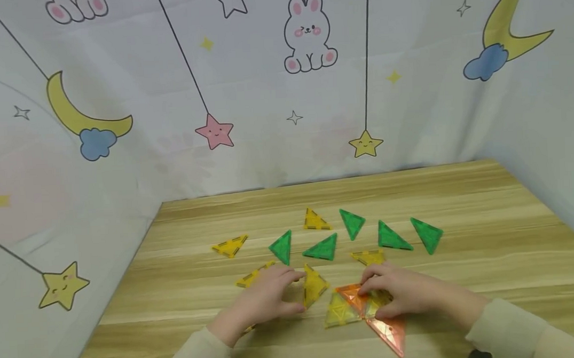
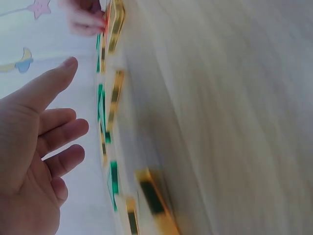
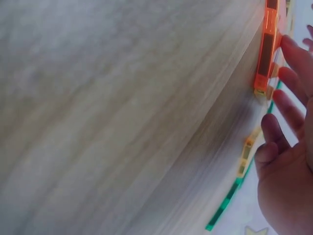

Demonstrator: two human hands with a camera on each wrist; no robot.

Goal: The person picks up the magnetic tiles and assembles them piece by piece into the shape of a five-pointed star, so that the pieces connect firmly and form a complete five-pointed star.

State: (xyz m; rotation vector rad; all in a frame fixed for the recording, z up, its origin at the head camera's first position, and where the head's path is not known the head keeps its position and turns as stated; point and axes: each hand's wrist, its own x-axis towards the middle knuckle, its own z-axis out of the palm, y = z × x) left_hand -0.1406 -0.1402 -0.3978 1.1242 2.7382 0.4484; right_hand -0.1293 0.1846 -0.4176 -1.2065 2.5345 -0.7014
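Flat translucent triangular tiles lie on the wooden table. My right hand (image 1: 400,290) touches a cluster at the front right: an orange triangle tile (image 1: 351,298), a pink-orange one (image 1: 391,334) pointing toward me, and yellow tiles (image 1: 340,311) beside and under the fingers. The right wrist view has those fingers loosely bent by the orange tile's edge (image 3: 265,51). Fingers apart, my left hand (image 1: 268,294) is beside a single yellow triangle tile (image 1: 314,287); the left wrist view shows nothing in its palm. Another yellow tile (image 1: 254,275) is partly hidden behind that hand.
Several green triangle tiles (image 1: 322,248) are spread behind the hands. Yellow tiles (image 1: 230,246) lie among them, one (image 1: 369,257) just beyond the right hand. A white cloth (image 1: 264,94) printed with stars, moons and a rabbit rises behind the wooden table (image 1: 485,207).
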